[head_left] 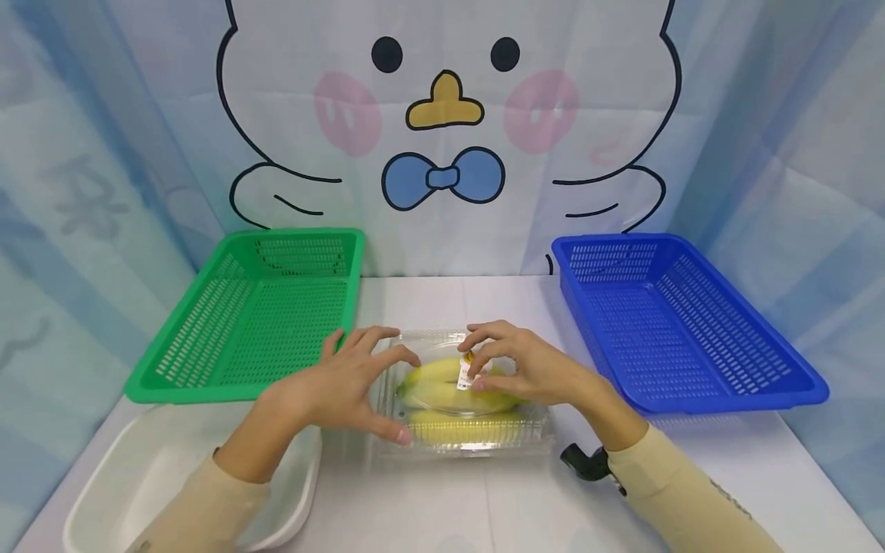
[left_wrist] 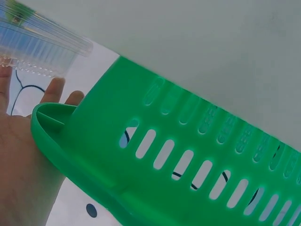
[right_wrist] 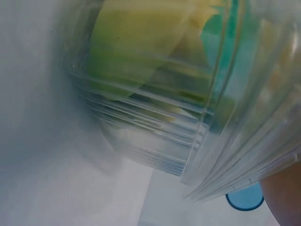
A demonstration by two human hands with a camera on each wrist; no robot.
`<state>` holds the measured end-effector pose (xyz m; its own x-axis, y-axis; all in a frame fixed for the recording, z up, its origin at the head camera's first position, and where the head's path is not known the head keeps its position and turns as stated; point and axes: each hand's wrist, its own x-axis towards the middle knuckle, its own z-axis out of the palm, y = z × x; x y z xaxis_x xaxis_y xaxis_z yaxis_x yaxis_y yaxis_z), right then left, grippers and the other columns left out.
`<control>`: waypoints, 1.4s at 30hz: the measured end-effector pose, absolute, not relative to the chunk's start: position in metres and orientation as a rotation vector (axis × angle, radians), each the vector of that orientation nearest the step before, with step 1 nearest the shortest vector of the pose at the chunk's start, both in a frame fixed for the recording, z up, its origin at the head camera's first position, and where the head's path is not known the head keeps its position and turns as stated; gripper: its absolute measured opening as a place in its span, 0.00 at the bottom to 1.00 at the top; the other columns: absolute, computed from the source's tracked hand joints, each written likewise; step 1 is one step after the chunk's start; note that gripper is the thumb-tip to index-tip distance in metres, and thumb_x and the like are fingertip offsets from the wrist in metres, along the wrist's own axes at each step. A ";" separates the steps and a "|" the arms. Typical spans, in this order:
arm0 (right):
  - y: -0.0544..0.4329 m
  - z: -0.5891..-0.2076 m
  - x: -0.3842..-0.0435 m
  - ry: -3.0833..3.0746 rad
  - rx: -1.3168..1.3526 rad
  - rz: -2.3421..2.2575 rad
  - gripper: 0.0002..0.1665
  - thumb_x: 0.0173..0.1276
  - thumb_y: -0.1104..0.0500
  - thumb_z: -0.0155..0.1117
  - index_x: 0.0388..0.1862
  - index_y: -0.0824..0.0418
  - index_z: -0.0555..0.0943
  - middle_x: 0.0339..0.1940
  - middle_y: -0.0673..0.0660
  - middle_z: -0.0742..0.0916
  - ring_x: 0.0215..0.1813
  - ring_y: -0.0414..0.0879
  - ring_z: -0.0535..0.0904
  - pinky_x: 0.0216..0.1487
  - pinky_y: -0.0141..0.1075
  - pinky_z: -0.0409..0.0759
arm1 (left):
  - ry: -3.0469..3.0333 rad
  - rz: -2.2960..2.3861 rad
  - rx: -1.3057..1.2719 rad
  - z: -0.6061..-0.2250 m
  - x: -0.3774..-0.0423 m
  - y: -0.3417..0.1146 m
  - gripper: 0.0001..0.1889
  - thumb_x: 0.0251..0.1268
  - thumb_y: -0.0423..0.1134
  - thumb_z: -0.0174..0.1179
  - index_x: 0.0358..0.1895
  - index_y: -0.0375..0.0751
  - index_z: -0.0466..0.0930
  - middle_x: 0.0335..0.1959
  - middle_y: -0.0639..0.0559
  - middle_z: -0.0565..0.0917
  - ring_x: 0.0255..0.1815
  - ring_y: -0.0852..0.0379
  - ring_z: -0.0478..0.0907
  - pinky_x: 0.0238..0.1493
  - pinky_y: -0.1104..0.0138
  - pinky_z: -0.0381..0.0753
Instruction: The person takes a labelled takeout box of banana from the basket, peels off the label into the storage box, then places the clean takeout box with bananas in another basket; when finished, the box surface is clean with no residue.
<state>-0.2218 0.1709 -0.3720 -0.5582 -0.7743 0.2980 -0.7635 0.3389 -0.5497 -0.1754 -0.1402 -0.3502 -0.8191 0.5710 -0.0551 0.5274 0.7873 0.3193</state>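
A clear plastic clamshell box (head_left: 535,438) with yellow bananas (head_left: 429,395) inside lies on the table in front of me. A small white label (head_left: 463,375) is on its lid. Spread fingers of my left hand (head_left: 332,388) reach to the box's left side, the thumb near its front left corner. Above the lid, my right hand (head_left: 535,365) has bent fingers, their tips over the label. In the right wrist view, the box's ribbed wall (right_wrist: 141,150) fills the middle with a banana (right_wrist: 131,42) behind it. The left wrist view has the box's edge (left_wrist: 47,42) close to my fingertips.
A green basket (head_left: 353,307) stands behind my left hand, a blue basket (head_left: 760,330) at the right. At the front left, a white basin (head_left: 304,491) lies partly under my left forearm. Beside my right wrist is a black object (head_left: 586,462). A printed curtain (head_left: 442,238) hangs behind the table.
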 end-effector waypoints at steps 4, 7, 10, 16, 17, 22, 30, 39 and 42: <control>0.170 -0.371 -0.221 2.549 -1.460 -1.067 0.04 0.67 0.60 0.74 0.34 0.50 0.87 0.57 0.55 0.86 0.75 0.64 0.70 0.73 0.58 0.68 | 2.829 0.443 0.873 -0.351 -0.176 -0.140 0.46 0.42 0.78 0.70 0.67 0.68 0.70 0.81 0.47 0.56 0.81 0.40 0.50 0.71 0.25 0.43; 0.168 -0.369 -0.218 2.532 -1.445 -1.092 0.07 0.68 0.61 0.73 0.33 0.50 0.85 0.56 0.57 0.86 0.75 0.63 0.70 0.74 0.58 0.68 | 2.828 0.441 0.874 -0.351 -0.176 -0.140 0.46 0.42 0.78 0.70 0.68 0.68 0.69 0.81 0.47 0.56 0.82 0.41 0.49 0.71 0.25 0.42; 0.166 -0.368 -0.217 2.519 -1.442 -1.106 0.07 0.69 0.62 0.72 0.33 0.50 0.84 0.56 0.58 0.86 0.75 0.63 0.71 0.74 0.57 0.68 | 2.826 0.438 0.870 -0.350 -0.175 -0.140 0.47 0.42 0.78 0.70 0.68 0.68 0.69 0.82 0.47 0.56 0.82 0.41 0.49 0.71 0.26 0.42; 0.165 -0.367 -0.217 2.509 -1.452 -1.125 0.06 0.72 0.62 0.69 0.35 0.51 0.84 0.55 0.54 0.87 0.74 0.61 0.72 0.74 0.54 0.69 | 2.826 0.440 0.868 -0.349 -0.174 -0.141 0.50 0.41 0.80 0.69 0.70 0.67 0.67 0.82 0.48 0.56 0.81 0.41 0.50 0.72 0.27 0.44; 0.166 -0.367 -0.217 2.509 -1.455 -1.125 0.06 0.72 0.62 0.69 0.36 0.51 0.84 0.54 0.54 0.87 0.73 0.61 0.73 0.74 0.54 0.69 | 2.824 0.442 0.868 -0.349 -0.174 -0.141 0.50 0.41 0.80 0.69 0.71 0.67 0.66 0.82 0.48 0.56 0.81 0.41 0.50 0.72 0.27 0.44; 0.165 -0.368 -0.217 2.499 -1.441 -1.143 0.06 0.73 0.62 0.67 0.36 0.51 0.83 0.54 0.52 0.87 0.74 0.60 0.73 0.74 0.54 0.69 | 2.823 0.436 0.861 -0.348 -0.175 -0.142 0.52 0.41 0.81 0.69 0.72 0.66 0.65 0.82 0.48 0.56 0.82 0.41 0.49 0.71 0.26 0.45; 0.164 -0.371 -0.216 2.487 -1.401 -1.155 0.06 0.75 0.62 0.65 0.38 0.50 0.82 0.57 0.53 0.85 0.74 0.62 0.71 0.74 0.57 0.68 | 2.819 0.424 0.865 -0.350 -0.176 -0.143 0.53 0.40 0.82 0.67 0.73 0.68 0.63 0.81 0.48 0.56 0.81 0.40 0.50 0.71 0.25 0.43; 0.162 -0.371 -0.217 2.494 -1.362 -1.179 0.06 0.75 0.61 0.65 0.37 0.50 0.82 0.59 0.56 0.85 0.70 0.52 0.76 0.70 0.54 0.73 | 2.822 0.433 0.860 -0.351 -0.175 -0.143 0.52 0.40 0.82 0.67 0.73 0.70 0.63 0.82 0.48 0.55 0.81 0.40 0.50 0.71 0.25 0.43; 0.162 -0.372 -0.217 2.490 -1.351 -1.189 0.06 0.76 0.60 0.65 0.37 0.49 0.82 0.61 0.57 0.84 0.67 0.51 0.77 0.66 0.52 0.76 | 2.822 0.427 0.867 -0.350 -0.175 -0.143 0.52 0.41 0.82 0.66 0.73 0.70 0.63 0.82 0.48 0.55 0.81 0.40 0.50 0.71 0.25 0.44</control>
